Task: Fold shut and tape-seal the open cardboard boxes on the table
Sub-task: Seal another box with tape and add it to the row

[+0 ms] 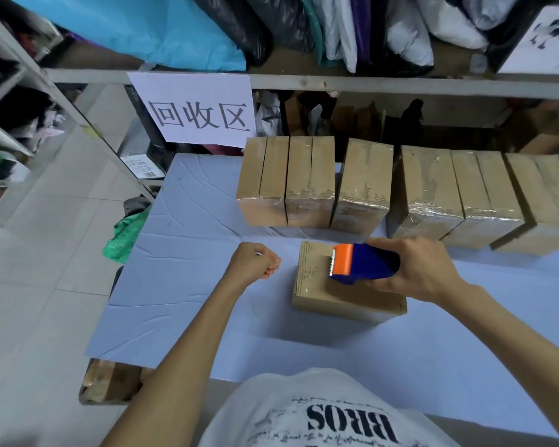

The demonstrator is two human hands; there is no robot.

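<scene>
box [313, 279] sits at center of the tabletop [181, 285], just toward 3 o'clock of middle. its flaps are folded shut and the top is flat. a glossy strip shows along its 9 o'clock edge, so some tape looks to be on already.

right hand [423, 269] comes in from 3 o'clock, fingers wrapped round the blue body of the dispenser [365, 262]. the orange cutter end points to 9 o'clock and rests on or just over the box top, can't tell if it touches.

left hand [254, 261] is at 9 o'clock of the box, near it but apart, above the tabletop. fingers are curled into a fist with nothing visible in them, though a clear tape end would be hard to see.

sealed boxes [310, 182] stand in a row along the 12 o'clock edge, running out to 2 o'clock. all are closed and shiny with tape.

progress, as a judgement: late stage. the back row is done and this box is folded and mid-taping. no open box shows on the tabletop, so this is likely the last one in view. left to do: finish the strip, cut it, move the box to the row.
</scene>
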